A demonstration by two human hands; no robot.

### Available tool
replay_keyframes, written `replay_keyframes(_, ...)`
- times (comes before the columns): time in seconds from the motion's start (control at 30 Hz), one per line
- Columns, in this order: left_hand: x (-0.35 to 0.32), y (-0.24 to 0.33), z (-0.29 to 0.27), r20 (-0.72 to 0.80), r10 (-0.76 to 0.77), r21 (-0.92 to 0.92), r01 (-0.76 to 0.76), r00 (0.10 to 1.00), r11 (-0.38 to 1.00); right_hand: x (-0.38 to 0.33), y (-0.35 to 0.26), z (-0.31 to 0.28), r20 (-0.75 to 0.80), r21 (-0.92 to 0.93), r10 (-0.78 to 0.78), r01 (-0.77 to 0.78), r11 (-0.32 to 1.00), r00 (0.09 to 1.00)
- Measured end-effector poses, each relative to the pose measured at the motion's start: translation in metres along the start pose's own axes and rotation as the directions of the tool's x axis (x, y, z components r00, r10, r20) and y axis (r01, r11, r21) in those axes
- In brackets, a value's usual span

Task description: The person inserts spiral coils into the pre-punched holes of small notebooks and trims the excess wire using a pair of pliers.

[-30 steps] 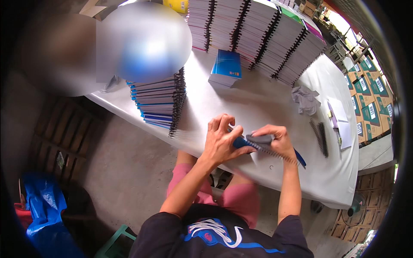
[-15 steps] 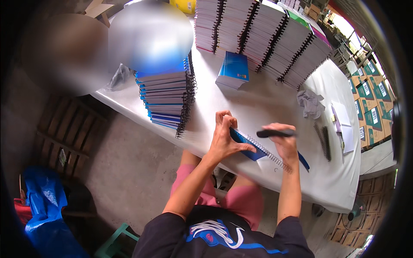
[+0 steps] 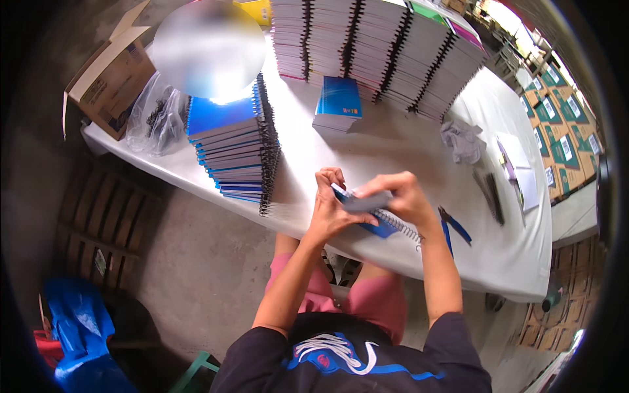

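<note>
Head view: left hand (image 3: 325, 208) and right hand (image 3: 400, 198) have fingers closed on a blue spiral notebook (image 3: 375, 221) held just above the worktop (image 3: 393, 144) front edge, so a loosened grip could likely drop it to the floor.
</note>
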State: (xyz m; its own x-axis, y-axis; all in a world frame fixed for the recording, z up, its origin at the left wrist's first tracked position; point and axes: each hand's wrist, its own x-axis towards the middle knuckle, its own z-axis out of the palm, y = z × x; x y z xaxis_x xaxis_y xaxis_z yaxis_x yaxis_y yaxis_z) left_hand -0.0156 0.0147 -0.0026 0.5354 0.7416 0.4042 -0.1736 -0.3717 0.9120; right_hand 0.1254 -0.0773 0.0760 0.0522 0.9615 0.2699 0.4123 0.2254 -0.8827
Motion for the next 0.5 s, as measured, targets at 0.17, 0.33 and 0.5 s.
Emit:
replay_keyframes(0.17,-0.002,-0.005,0.002,-0.046,0.042,-0.028,-0.044,0.998,0.999,0.004,-0.002,0.008,-0.100,0.212,0.102,-0.079,0.974,0.990)
replay_keyframes(0.33,-0.002,-0.010,-0.001,-0.022,0.096,-0.057,-0.097,0.995,0.994,-0.006,0.002,-0.008,-0.303,-0.167,0.120,-0.177,0.970,0.945)
replay_keyframes(0.5,-0.015,0.007,-0.005,-0.168,-0.116,-0.493,0.019,0.979,0.870,-0.090,0.002,-0.055,-0.670,-0.566,0.117,-0.606,0.559,0.733)
